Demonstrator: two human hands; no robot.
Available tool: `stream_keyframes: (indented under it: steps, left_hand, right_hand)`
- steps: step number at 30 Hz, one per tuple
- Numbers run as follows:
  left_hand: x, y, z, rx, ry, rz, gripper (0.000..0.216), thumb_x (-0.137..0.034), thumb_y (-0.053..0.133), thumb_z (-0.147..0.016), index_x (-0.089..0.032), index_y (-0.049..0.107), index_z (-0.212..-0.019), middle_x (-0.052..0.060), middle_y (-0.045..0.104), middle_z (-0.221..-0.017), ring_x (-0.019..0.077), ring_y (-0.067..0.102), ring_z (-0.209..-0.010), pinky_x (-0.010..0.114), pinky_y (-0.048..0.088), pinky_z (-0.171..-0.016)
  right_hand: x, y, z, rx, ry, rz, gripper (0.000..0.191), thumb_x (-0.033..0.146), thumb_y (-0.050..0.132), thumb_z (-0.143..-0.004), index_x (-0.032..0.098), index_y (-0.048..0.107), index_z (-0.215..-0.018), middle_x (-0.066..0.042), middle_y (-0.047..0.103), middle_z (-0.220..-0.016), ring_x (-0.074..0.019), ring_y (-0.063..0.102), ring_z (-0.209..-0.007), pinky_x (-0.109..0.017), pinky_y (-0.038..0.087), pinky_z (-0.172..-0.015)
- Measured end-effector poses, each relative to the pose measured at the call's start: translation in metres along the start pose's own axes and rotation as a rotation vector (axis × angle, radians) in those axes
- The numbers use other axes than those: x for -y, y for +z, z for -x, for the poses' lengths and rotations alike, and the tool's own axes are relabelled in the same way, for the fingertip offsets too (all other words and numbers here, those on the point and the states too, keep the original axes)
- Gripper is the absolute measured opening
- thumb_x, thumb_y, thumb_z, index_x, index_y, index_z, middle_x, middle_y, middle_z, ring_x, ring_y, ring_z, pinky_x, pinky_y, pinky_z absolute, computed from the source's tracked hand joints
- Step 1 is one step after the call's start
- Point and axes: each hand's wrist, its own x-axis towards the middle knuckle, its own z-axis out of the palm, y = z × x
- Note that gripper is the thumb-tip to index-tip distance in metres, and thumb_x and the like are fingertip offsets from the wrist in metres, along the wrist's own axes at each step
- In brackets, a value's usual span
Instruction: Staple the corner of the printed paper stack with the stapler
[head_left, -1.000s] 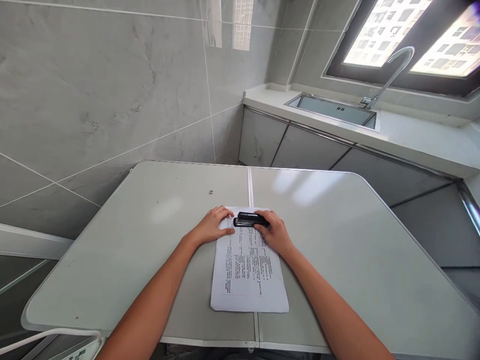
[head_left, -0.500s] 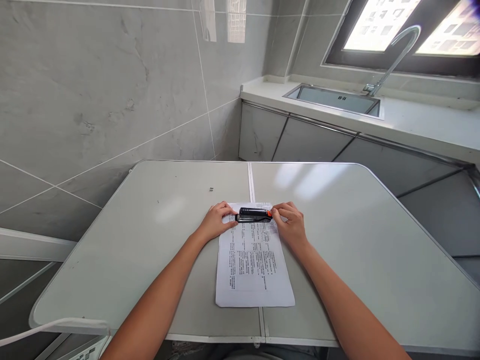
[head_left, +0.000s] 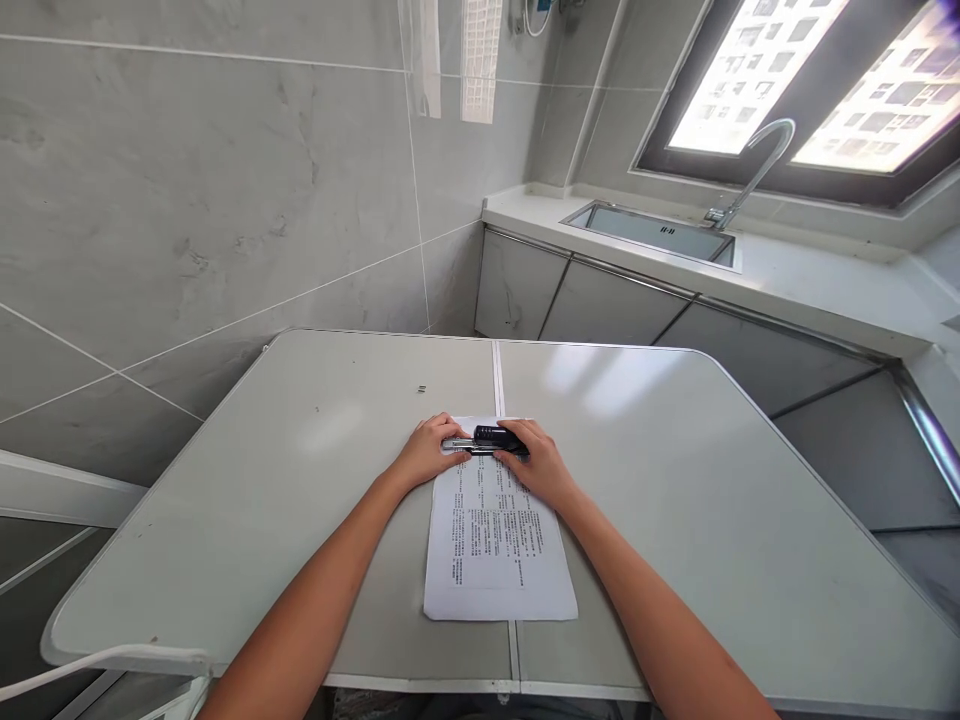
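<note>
A black stapler (head_left: 491, 437) lies across the top end of a printed sheet of paper (head_left: 501, 550). A silver metal part, which looks like its staple tray (head_left: 457, 444), sticks out of its left end. The thumb and fingers of my left hand (head_left: 427, 452) pinch around this metal part. My right hand (head_left: 541, 465) grips the right end of the black body, covering that end. Whether staples lie inside the tray is too small to tell.
Two tiny dark strips, perhaps staple pieces (head_left: 421, 388), lie on the folding table (head_left: 645, 520) beyond my left hand. A white cable or rod (head_left: 112, 655) crosses the table's near left corner. Behind stand a counter with a sink (head_left: 652, 238) and a tap (head_left: 757, 165).
The silver part now protrudes from the stapler's left end. My right hand has shifted left from its orange-marked end to wrap the body. The camera view has tilted up slightly.
</note>
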Motion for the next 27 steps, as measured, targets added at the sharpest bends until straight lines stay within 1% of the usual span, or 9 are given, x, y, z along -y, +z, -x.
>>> stream_keyframes:
  steps: [4, 6, 10, 12, 14, 17, 19, 21, 27]
  left_hand:
    - [-0.002, -0.005, 0.004, 0.000, 0.004, 0.100, 0.038, -0.037, 0.084, -0.076, -0.029, 0.078, -0.113, 0.006, 0.060, -0.113, 0.0251, 0.060, -0.109, 0.039, 0.048, -0.100]
    - [-0.004, -0.008, 0.004, -0.071, -0.034, 0.240, 0.050, -0.042, 0.084, -0.076, -0.030, 0.074, -0.123, 0.007, 0.059, -0.122, 0.0267, 0.058, -0.117, 0.041, 0.045, -0.106]
    - [0.001, -0.008, -0.002, -0.267, -0.145, 0.955, 0.040, -0.044, 0.062, -0.096, -0.022, 0.068, -0.129, 0.012, 0.061, -0.138, 0.0286, 0.055, -0.132, 0.045, 0.043, -0.113]
    - [0.006, -0.006, -0.006, -0.233, -0.202, 1.326, 0.037, -0.039, 0.054, -0.100, -0.016, 0.069, -0.125, 0.016, 0.061, -0.140, 0.0288, 0.055, -0.135, 0.047, 0.042, -0.115]
    - [0.009, -0.004, -0.007, -0.117, -0.281, 1.529, 0.038, -0.036, 0.052, -0.101, -0.010, 0.069, -0.123, 0.019, 0.062, -0.140, 0.0293, 0.057, -0.134, 0.047, 0.040, -0.118]
    - [0.007, -0.004, -0.006, 0.061, -0.334, 1.628, 0.044, -0.039, 0.047, -0.104, -0.007, 0.066, -0.127, 0.021, 0.061, -0.142, 0.0300, 0.057, -0.134, 0.048, 0.037, -0.121]
    - [0.003, -0.004, -0.004, 0.105, -0.327, 1.641, 0.044, -0.038, 0.044, -0.106, -0.007, 0.065, -0.129, 0.020, 0.060, -0.144, 0.0294, 0.058, -0.134, 0.047, 0.036, -0.121]
    - [0.000, -0.005, -0.004, 0.093, -0.335, 1.653, 0.041, -0.033, 0.044, -0.106, -0.006, 0.065, -0.128, 0.020, 0.060, -0.144, 0.0279, 0.058, -0.134, 0.045, 0.037, -0.121]
    - [0.006, -0.003, -0.006, 0.012, -0.386, 1.700, 0.034, -0.020, 0.046, -0.103, -0.004, 0.068, -0.122, 0.019, 0.066, -0.133, 0.0259, 0.059, -0.133, 0.041, 0.041, -0.119]
  right_hand:
    - [-0.002, 0.002, 0.000, 0.028, 0.029, 0.060, 0.022, 0.027, 0.067, -0.091, 0.027, 0.066, -0.113, -0.004, 0.071, -0.101, -0.0251, 0.065, -0.094, -0.040, 0.053, -0.083]
    - [-0.003, -0.001, 0.002, 0.007, 0.006, 0.069, 0.022, 0.027, 0.068, -0.090, 0.027, 0.066, -0.112, -0.004, 0.071, -0.098, -0.0248, 0.066, -0.091, -0.038, 0.053, -0.080]
    - [0.002, -0.006, 0.005, -0.179, -0.122, 0.112, 0.022, 0.023, 0.064, -0.093, 0.027, 0.067, -0.115, -0.006, 0.072, -0.099, -0.0249, 0.066, -0.091, -0.039, 0.053, -0.079]
    - [0.007, -0.007, 0.007, -0.301, -0.265, 0.203, 0.028, 0.015, 0.059, -0.095, 0.028, 0.067, -0.119, -0.006, 0.074, -0.103, -0.0249, 0.067, -0.094, -0.041, 0.052, -0.082]
    - [0.013, -0.006, 0.008, -0.353, -0.423, 0.331, 0.038, 0.008, 0.057, -0.095, 0.029, 0.065, -0.125, -0.005, 0.076, -0.108, -0.0239, 0.068, -0.097, -0.043, 0.050, -0.087]
    - [0.021, -0.002, 0.011, -0.272, -0.620, 0.520, 0.042, 0.005, 0.059, -0.095, 0.031, 0.065, -0.128, -0.002, 0.077, -0.114, -0.0200, 0.070, -0.101, -0.041, 0.049, -0.091]
    - [0.023, 0.002, 0.013, -0.210, -0.718, 0.604, 0.039, 0.007, 0.062, -0.096, 0.032, 0.066, -0.126, 0.000, 0.077, -0.115, -0.0178, 0.070, -0.102, -0.038, 0.050, -0.091]
    - [0.024, 0.004, 0.015, -0.207, -0.760, 0.644, 0.038, 0.008, 0.064, -0.096, 0.032, 0.067, -0.125, 0.000, 0.077, -0.115, -0.0170, 0.071, -0.102, -0.036, 0.051, -0.090]
    - [0.027, 0.003, 0.016, -0.181, -0.707, 0.563, 0.042, 0.010, 0.067, -0.096, 0.035, 0.065, -0.129, 0.001, 0.077, -0.117, -0.0162, 0.071, -0.099, -0.033, 0.052, -0.086]
